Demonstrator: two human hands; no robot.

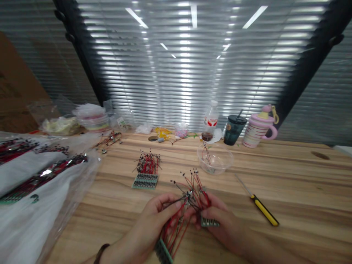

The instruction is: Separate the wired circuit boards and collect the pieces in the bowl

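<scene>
My left hand (162, 216) is closed around a bundle of red and black wires (180, 227), with a green circuit board (163, 252) hanging at its lower end. Close beside it, my right hand (220, 220) grips a second green circuit board (209, 222) and its red wires. Small dark connectors (194, 171) tip the wires, which fan out above both hands and tangle between them. Beyond the hands, a wired circuit-board panel (145, 181) lies on the table with its red wires bunched at the back.
A screwdriver (264, 209) lies to the right on the wooden table (302, 183). A clear bowl (216, 161) holds a few wires. Bottle (210, 123), dark cup (233, 130) and pink mug (258, 128) stand behind. Plastic bags (41, 205) with wired boards cover the left side.
</scene>
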